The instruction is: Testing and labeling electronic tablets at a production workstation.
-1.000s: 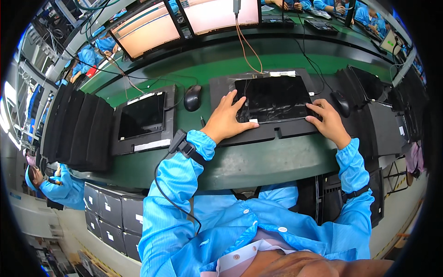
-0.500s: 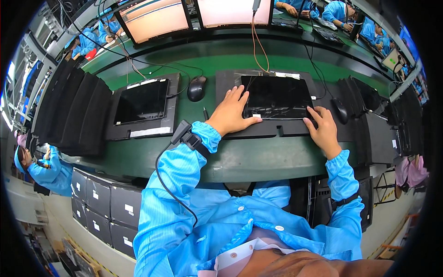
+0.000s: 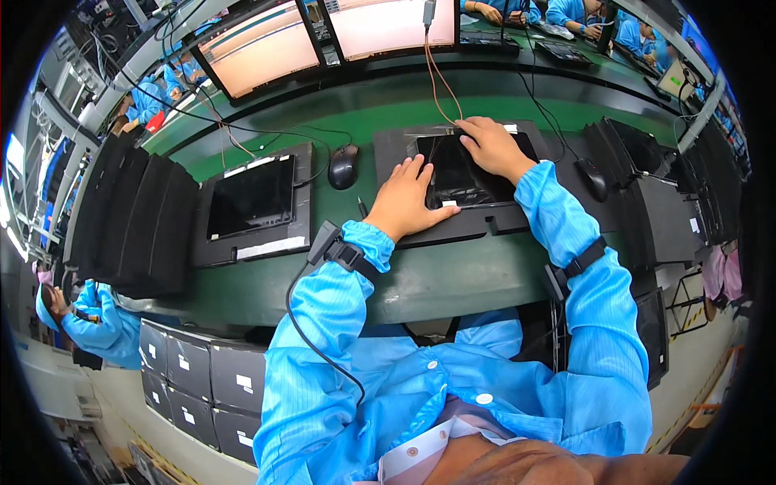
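Observation:
A dark display panel point(image 3: 449, 174) with a glossy face lies on a black foam pad point(image 3: 440, 234). My left hand point(image 3: 402, 198) rests over the panel's left edge, fingers stretched and thumb along the lower edge by a small white label. Reaching across the panel, my right hand point(image 3: 491, 147) has its fingertips at the upper edge, where a thin orange-brown cable point(image 3: 437, 77) comes down. Thumb and forefinger look apart there; the cable's end is partly hidden by them. A band with a dark module sits on each of my forearms.
A second panel point(image 3: 252, 196) lies on another pad at left, beside a black mouse point(image 3: 343, 166) and a pen point(image 3: 362, 207). Black foam pads stand stacked point(image 3: 137, 218) at far left. Another mouse point(image 3: 592, 179) and more panels are at right. Monitors point(image 3: 259, 50) line the back.
My right hand has moved from the panel's lower right corner up and left to its upper edge by the cable. My left hand stays on the left edge. The view has shifted slightly.

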Tool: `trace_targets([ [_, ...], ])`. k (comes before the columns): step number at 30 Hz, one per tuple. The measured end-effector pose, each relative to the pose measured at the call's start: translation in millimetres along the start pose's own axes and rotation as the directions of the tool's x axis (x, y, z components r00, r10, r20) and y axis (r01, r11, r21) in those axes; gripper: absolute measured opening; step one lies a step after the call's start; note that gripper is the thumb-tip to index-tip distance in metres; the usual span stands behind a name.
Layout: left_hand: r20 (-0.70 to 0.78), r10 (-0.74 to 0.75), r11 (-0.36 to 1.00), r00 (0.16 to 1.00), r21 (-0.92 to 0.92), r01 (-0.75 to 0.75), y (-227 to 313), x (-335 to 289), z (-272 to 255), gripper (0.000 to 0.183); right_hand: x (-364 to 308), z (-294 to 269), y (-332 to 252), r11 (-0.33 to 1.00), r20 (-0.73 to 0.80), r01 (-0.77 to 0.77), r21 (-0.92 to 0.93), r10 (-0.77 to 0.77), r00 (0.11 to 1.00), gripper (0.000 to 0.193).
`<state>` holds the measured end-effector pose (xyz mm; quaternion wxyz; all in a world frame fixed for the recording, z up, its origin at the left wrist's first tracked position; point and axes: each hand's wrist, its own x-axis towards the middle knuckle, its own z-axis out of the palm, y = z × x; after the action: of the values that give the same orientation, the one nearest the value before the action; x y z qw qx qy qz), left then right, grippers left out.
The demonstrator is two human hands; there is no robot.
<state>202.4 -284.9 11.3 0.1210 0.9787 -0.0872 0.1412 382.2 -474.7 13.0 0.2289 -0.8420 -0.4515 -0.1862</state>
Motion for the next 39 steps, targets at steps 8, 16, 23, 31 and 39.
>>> trace_targets([
  [8,-0.202,0.170,0.985,0.965,0.016,-0.170,-13.8,8.1,-3.2,0.092,12.1,22.0,14.3,0.996,-0.106,0.081,0.048,-0.076,0.992,0.025],
  [16,-0.214,0.014,0.999,0.977,-0.045,-0.025,7.7,-5.1,14.3,0.089,4.9,16.8,12.3,0.997,-0.169,0.079,0.018,-0.075,0.983,0.026],
  [23,-0.410,-0.360,0.755,0.838,-0.655,0.003,73.0,-189.8,-57.1,0.020,23.8,9.3,-164.6,0.716,0.194,0.666,0.207,-0.698,0.690,0.031],
  [31,-0.699,-0.712,0.461,0.063,-0.398,0.793,70.0,-450.8,-75.2,0.005,82.0,50.5,-195.1,0.422,0.669,0.906,0.010,-0.677,0.308,0.015],
  [39,-0.521,-0.750,-0.196,-0.408,-0.413,0.889,108.2,-667.1,-51.2,0.097,34.7,28.6,-335.4,0.601,0.304,0.434,0.672,-0.757,0.578,0.024],
])
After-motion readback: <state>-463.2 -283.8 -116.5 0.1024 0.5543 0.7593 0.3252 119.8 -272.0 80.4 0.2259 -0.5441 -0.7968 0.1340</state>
